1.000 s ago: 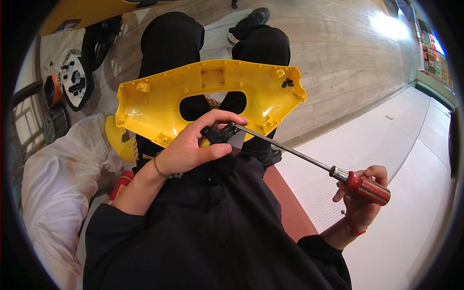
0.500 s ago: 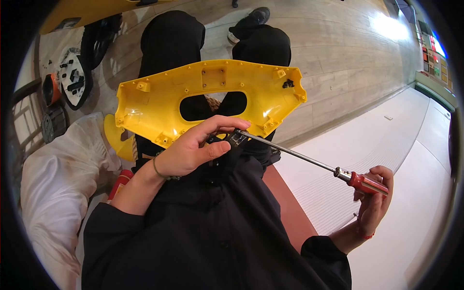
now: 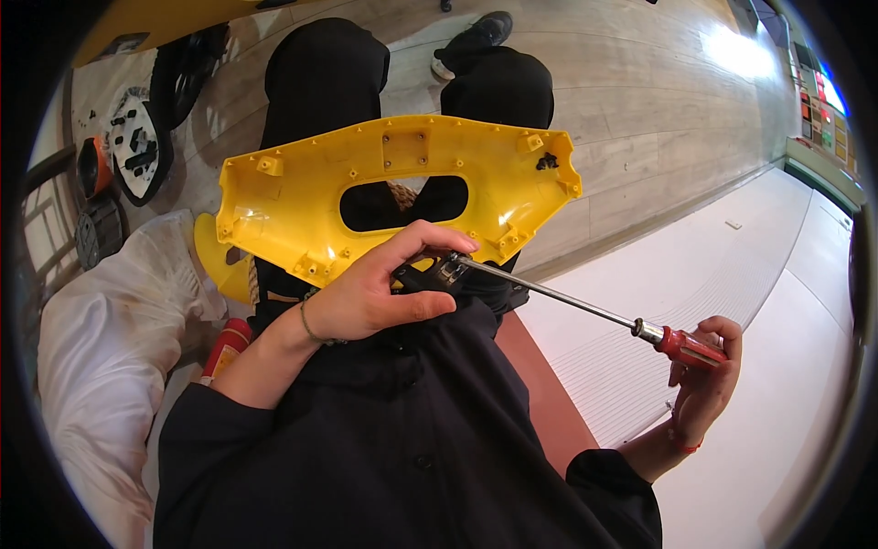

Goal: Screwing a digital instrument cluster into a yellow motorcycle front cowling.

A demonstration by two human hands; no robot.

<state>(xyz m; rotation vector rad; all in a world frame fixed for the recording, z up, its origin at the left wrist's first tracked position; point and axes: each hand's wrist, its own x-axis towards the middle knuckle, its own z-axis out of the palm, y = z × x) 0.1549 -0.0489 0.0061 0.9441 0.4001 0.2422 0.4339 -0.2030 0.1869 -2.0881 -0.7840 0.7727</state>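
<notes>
A yellow plastic shell (image 3: 302, 201) with an oval opening lies across my thighs, a small black piece (image 3: 547, 161) on its right side. Just below the opening, my left hand (image 3: 393, 284) grips a small black plastic part (image 3: 446, 274), its index finger curled over the top and its thumb beside it. The long metal shaft of a screwdriver (image 3: 558, 297) meets that part at the fingertips. Out to the right, my right hand (image 3: 704, 384) has its fingers round the screwdriver's red handle, with the wrist bent upward.
On the floor at left lie a white-and-black part (image 3: 135, 151), an orange-black piece (image 3: 94, 165) and crumpled white cloth (image 3: 110, 357), near a red cylinder (image 3: 229, 348). A white slab (image 3: 786, 384) runs along my right. Wooden flooring (image 3: 631, 101) extends ahead; shelving (image 3: 819, 123) stands far right.
My left hand and the black part have shifted slightly down and right, with the thumb lower. My right hand has turned on the handle, and the screwdriver's handle end has risen slightly.
</notes>
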